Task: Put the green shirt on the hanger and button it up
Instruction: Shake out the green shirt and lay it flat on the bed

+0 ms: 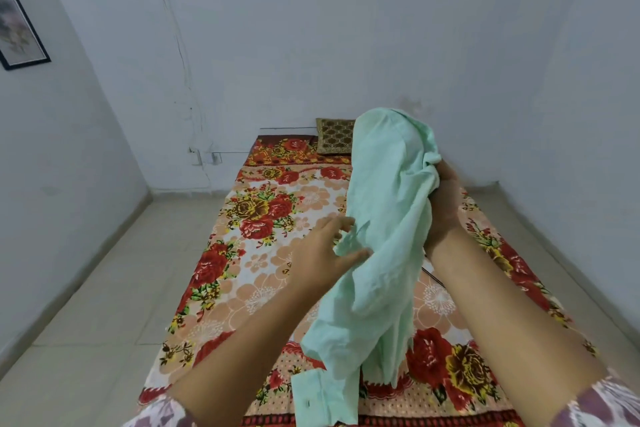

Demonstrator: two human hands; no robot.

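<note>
On the wall, way left of my left hand: framed picture (20, 28), nothing to do with this job.
Bed sheet (242, 288): floral, spread out below both my hands. It's my work surface, so the shirt tail can drop onto it instead of the floor.
Left hand (322, 246): fingers spread, thumb under and fingers over a loose edge of the shirt's front. Not clamped on it yet as far as I can see. I reckon I'm hunting for the opening so the shirt can be spread out.
Cushion (334, 135): past my left hand, at the far end of the bed, half hidden behind the shirt.
Green shirt (384, 218): hanging between my hands in a crumpled column. One cuff dangles down near the sheet, closest to me. No button done that I can see.
Right hand (446, 204): curled round a bunch of the shirt's top, held high so the rest hangs free and untangles.
Hanger: can't make it out for sure. A thin dark line (433, 276) under my right wrist might be it.
</note>
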